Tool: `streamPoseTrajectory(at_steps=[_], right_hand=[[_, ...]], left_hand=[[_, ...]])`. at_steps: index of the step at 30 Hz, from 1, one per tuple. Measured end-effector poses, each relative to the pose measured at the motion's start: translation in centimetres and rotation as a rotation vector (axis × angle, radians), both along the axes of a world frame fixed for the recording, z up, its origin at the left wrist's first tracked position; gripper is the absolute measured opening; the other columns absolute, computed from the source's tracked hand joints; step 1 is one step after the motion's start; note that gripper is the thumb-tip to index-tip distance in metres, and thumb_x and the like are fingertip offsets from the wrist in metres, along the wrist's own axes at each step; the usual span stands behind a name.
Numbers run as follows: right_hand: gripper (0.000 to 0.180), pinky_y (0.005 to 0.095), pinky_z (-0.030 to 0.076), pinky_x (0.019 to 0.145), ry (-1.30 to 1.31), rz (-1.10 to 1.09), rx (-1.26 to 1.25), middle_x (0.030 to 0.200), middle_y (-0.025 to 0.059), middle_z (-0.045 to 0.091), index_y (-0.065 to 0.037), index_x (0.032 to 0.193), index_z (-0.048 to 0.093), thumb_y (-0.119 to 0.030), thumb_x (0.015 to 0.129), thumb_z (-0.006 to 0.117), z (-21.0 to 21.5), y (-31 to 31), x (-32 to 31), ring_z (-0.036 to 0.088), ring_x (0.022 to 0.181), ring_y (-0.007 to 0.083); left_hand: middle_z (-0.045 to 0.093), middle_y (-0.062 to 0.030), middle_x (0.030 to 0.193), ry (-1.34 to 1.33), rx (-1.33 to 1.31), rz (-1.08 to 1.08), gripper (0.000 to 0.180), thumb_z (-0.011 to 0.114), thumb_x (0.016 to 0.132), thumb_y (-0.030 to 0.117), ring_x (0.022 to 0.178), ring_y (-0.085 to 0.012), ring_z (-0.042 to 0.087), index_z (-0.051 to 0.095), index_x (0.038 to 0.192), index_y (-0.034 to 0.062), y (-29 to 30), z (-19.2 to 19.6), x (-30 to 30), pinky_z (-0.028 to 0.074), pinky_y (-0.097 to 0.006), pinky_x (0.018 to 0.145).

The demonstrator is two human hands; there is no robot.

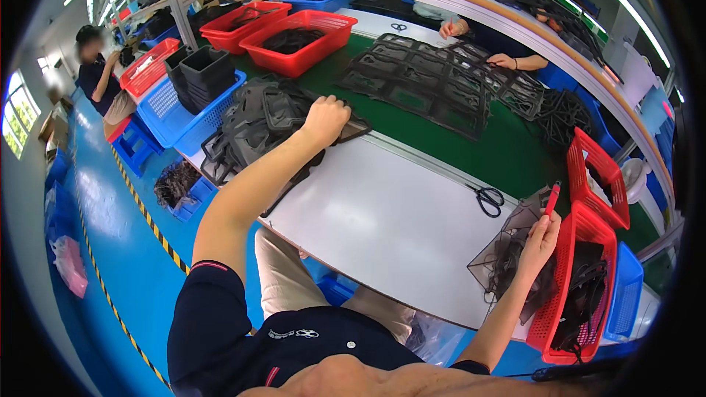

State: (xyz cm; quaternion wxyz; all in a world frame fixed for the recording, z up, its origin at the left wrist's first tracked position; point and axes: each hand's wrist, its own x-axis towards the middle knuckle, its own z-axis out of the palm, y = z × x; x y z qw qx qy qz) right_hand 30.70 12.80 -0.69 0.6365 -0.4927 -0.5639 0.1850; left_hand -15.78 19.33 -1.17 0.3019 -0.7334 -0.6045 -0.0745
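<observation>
My left hand (327,121) is closed at the right edge of a heaped pile of dark, thin frame-like pieces (268,106), its fingers curled over one of them. My right hand (540,241) grips a slim red-handled tool (553,198), held upright; its exact kind is too small to make out. Below that hand lies a thin, dark see-through sheet with tangled black scraps (511,261). Black-handled scissors (488,201) rest on the white work surface (382,213), left of my right hand.
Red baskets (562,294) with black pieces stand at my right, beside a blue one (625,287). Far left are red baskets (298,44) and a blue crate (169,110). Across the green conveyor (434,151), a person's hands (502,61) touch dark cut-out sheets (412,77). A metal shelf (588,66) arches overhead.
</observation>
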Motion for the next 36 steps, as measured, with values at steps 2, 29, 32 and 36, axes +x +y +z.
streamPoseTrajectory(at_steps=[2, 29, 32, 36], right_hand=[[0.022, 0.0160, 0.029, 0.057, 0.010, -0.058, 0.049, 0.081, -0.0010, 0.052, -0.001, 0.107, 0.055, -0.019, 0.097, 0.046, -1.1, 0.9, -1.1, 0.035, 0.063, 0.0027], [0.013, 0.0457, 0.050, 0.067, -1.010, -0.504, -0.556, 0.078, 0.0201, 0.063, -0.004, 0.086, 0.061, -0.015, 0.084, 0.056, -5.5, 0.8, 8.2, 0.062, 0.077, 0.0383], [0.013, 0.0463, 0.049, 0.069, -1.039, -0.624, -0.543, 0.081, 0.0201, 0.062, -0.003, 0.086, 0.062, -0.014, 0.084, 0.056, -3.9, 0.2, 11.2, 0.062, 0.081, 0.0376], [0.015, 0.0473, 0.049, 0.069, -1.024, -0.563, -0.441, 0.078, 0.0197, 0.063, -0.005, 0.086, 0.063, -0.017, 0.085, 0.055, 0.5, -0.8, 8.0, 0.062, 0.078, 0.0382]], left_hand=[[0.062, -0.0060, 0.078, -0.295, 0.201, -0.121, 0.011, 0.063, 0.076, 0.010, 0.080, -0.0215, 0.060, 0.065, 0.086, 0.0053, -0.4, 3.0, 1.9, 0.048, -0.033, 0.069], [0.062, -0.0135, 0.108, -2.158, -0.624, -0.318, 0.056, 0.056, 0.086, 0.007, 0.076, -0.0150, 0.061, 0.034, 0.138, 0.0094, -6.5, -8.1, 12.5, 0.051, -0.027, 0.067], [0.058, -0.0144, 0.116, -2.143, -0.680, -0.370, 0.057, 0.054, 0.087, 0.006, 0.083, -0.0163, 0.061, 0.032, 0.139, 0.0109, -6.4, -8.0, 12.7, 0.052, -0.028, 0.071], [0.054, -0.0160, 0.122, -2.139, -0.654, -0.409, 0.057, 0.052, 0.088, 0.007, 0.088, -0.0182, 0.061, 0.029, 0.141, 0.0087, -6.5, -8.2, 13.0, 0.052, -0.029, 0.075]])
